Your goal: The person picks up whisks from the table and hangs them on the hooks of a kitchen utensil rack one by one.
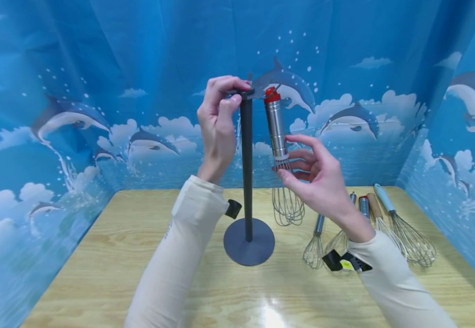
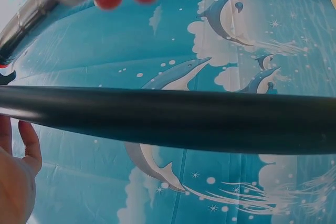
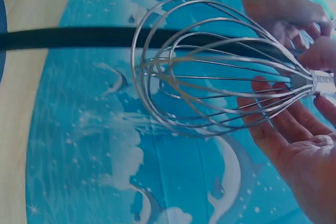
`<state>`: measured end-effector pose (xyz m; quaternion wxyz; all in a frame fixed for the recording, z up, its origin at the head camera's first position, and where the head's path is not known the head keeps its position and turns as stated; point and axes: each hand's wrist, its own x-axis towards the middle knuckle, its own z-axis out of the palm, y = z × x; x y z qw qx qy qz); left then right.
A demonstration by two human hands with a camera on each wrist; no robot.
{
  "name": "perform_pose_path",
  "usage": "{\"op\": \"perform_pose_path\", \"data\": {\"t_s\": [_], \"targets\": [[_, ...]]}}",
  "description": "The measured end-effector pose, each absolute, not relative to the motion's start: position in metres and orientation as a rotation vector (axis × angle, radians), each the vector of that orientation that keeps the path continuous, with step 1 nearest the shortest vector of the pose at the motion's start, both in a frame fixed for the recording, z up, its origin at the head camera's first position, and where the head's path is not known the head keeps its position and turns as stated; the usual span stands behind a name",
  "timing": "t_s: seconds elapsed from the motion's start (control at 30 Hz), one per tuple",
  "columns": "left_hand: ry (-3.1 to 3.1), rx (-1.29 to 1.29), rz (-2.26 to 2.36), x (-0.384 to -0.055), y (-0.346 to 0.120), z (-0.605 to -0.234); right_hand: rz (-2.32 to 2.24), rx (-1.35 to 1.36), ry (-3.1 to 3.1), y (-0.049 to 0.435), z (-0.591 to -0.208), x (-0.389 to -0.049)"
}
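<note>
A dark stand point(image 1: 246, 164) with a round base point(image 1: 249, 255) rises upright from the table. At its top my left hand point(image 1: 221, 114) grips it, fingers over the upper end and thumb against its side. My right hand point(image 1: 315, 173) holds a whisk point(image 1: 276, 123) near where its steel handle joins the wires. The whisk points wires down, its red end beside a thin hook at the stand's top; whether the hook bears it I cannot tell. In the right wrist view the whisk's wire loops point(image 3: 210, 72) lie in front of several right fingers point(image 3: 294, 124).
On the table's right lie several more whisks: a small steel one point(image 1: 314, 248), one with a wooden handle point(image 1: 374, 205) and one with a light blue handle point(image 1: 384, 198). Dolphin-printed cloth point(image 1: 159, 54) walls the back and sides of the wooden table point(image 1: 110, 255).
</note>
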<state>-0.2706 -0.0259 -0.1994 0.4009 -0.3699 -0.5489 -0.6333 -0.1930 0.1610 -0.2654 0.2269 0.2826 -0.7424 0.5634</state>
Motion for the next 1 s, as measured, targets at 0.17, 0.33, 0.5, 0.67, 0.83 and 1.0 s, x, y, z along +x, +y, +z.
{"op": "perform_pose_path", "data": {"t_s": [0.17,0.33,0.5,0.67,0.83,1.0], "targets": [[-1.380,-0.930,-1.631,-0.270,-0.026,-0.201,1.556,0.744,-2.122,0.152,-0.271,-0.194],[-1.348,-0.952,-1.653,-0.269,-0.026,-0.201,1.582,0.735,-2.174,0.148,-0.274,-0.195],[-1.332,-0.962,-1.669,-0.269,-0.026,-0.202,1.564,0.721,-2.227,0.147,-0.276,-0.196],[-1.332,-0.965,-1.685,-0.269,-0.026,-0.202,1.536,0.705,-2.263,0.146,-0.278,-0.196],[-1.334,-0.966,-1.682,-0.269,-0.026,-0.203,1.508,0.699,-2.285,0.147,-0.281,-0.196],[-1.338,-0.971,-1.668,-0.270,-0.026,-0.203,1.498,0.711,-2.287,0.151,-0.283,-0.196]]}}
